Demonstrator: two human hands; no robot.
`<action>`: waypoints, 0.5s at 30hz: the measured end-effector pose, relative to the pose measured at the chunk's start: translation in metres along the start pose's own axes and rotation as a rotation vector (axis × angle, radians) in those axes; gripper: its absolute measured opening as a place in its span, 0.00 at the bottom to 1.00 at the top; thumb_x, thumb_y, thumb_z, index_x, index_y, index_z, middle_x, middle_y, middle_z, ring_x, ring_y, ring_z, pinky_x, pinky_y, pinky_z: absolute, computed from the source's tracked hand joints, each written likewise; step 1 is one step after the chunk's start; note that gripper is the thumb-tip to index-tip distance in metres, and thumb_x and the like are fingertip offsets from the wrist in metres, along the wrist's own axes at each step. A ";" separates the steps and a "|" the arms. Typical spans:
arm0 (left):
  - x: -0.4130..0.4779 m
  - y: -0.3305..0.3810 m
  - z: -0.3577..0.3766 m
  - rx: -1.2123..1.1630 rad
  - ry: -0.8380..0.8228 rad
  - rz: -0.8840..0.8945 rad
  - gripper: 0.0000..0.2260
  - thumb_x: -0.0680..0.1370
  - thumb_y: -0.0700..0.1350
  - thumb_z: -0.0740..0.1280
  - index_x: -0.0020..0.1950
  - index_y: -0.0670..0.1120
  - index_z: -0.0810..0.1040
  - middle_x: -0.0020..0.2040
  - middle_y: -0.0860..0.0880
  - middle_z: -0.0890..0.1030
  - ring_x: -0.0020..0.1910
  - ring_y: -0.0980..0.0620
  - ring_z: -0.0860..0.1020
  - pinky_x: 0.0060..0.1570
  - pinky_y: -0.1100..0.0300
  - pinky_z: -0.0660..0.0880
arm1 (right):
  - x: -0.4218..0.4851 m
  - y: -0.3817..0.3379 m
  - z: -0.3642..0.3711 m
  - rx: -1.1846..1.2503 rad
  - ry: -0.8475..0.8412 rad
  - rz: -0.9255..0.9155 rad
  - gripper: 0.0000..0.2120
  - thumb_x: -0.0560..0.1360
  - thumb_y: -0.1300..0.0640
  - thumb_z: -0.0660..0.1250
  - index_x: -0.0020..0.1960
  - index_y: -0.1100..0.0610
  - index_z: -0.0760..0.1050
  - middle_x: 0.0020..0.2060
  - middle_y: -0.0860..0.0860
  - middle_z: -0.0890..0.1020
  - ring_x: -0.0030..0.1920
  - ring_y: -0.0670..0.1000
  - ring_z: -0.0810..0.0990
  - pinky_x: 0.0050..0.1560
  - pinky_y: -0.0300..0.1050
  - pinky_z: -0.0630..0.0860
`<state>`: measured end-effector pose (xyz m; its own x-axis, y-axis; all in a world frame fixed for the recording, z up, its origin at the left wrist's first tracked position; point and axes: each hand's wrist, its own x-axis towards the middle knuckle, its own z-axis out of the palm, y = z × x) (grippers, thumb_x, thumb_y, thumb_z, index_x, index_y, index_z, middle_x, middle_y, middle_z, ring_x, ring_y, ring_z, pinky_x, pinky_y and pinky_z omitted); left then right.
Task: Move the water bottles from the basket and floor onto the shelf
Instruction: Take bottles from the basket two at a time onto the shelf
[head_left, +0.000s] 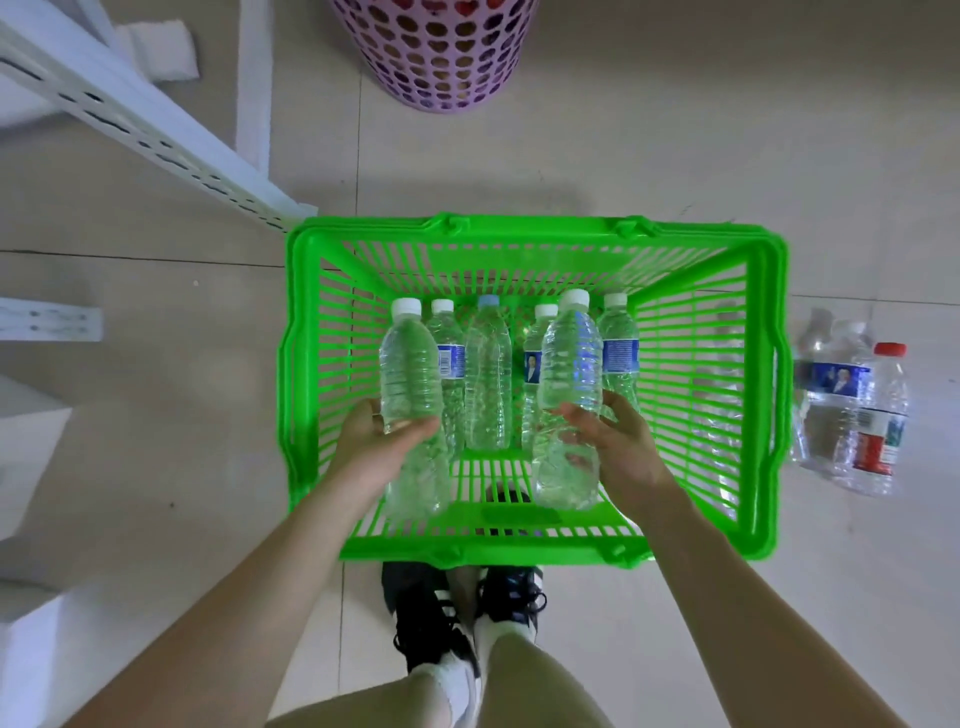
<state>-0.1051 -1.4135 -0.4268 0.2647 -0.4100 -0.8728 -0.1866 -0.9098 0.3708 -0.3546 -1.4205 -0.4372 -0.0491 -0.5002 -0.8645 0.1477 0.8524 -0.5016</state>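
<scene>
A pale tiled floor (675, 156) carries one green basket (769, 389), near one white shelf frame (130, 114) and one purple hamper (441, 52). Four standing bottles (488, 374) are in the basket. The left hand (384, 441) grips a fifth bottle (408, 369) and the right hand (623, 447) grips a sixth bottle (571, 358). About three floor bottles (852, 410) cluster just right of the basket.

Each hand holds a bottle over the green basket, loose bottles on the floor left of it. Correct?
No. Head view: the floor bottles lie right of the green basket, not left. The left hand and right hand do hold one each.
</scene>
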 end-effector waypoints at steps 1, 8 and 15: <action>-0.009 0.004 -0.004 -0.015 -0.003 0.000 0.40 0.64 0.58 0.78 0.70 0.46 0.66 0.61 0.51 0.76 0.58 0.46 0.77 0.58 0.48 0.76 | -0.010 -0.005 0.001 0.011 -0.001 0.003 0.22 0.69 0.56 0.75 0.59 0.51 0.70 0.53 0.56 0.83 0.47 0.55 0.81 0.47 0.53 0.76; -0.083 0.030 -0.025 -0.186 -0.006 -0.008 0.33 0.59 0.54 0.82 0.59 0.45 0.74 0.54 0.46 0.83 0.52 0.45 0.82 0.55 0.40 0.78 | -0.080 -0.042 0.004 0.069 -0.012 0.001 0.24 0.70 0.60 0.74 0.63 0.57 0.70 0.49 0.55 0.83 0.43 0.53 0.79 0.45 0.51 0.75; -0.172 0.038 -0.048 -0.253 0.027 -0.001 0.29 0.62 0.51 0.81 0.58 0.45 0.76 0.52 0.45 0.84 0.50 0.43 0.83 0.52 0.40 0.79 | -0.162 -0.078 0.000 0.096 -0.027 0.002 0.30 0.69 0.62 0.75 0.67 0.57 0.67 0.55 0.61 0.82 0.49 0.58 0.81 0.51 0.58 0.76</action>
<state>-0.1122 -1.3812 -0.2476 0.2907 -0.4077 -0.8656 0.0553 -0.8960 0.4406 -0.3577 -1.4059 -0.2580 -0.0222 -0.5034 -0.8638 0.2423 0.8355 -0.4931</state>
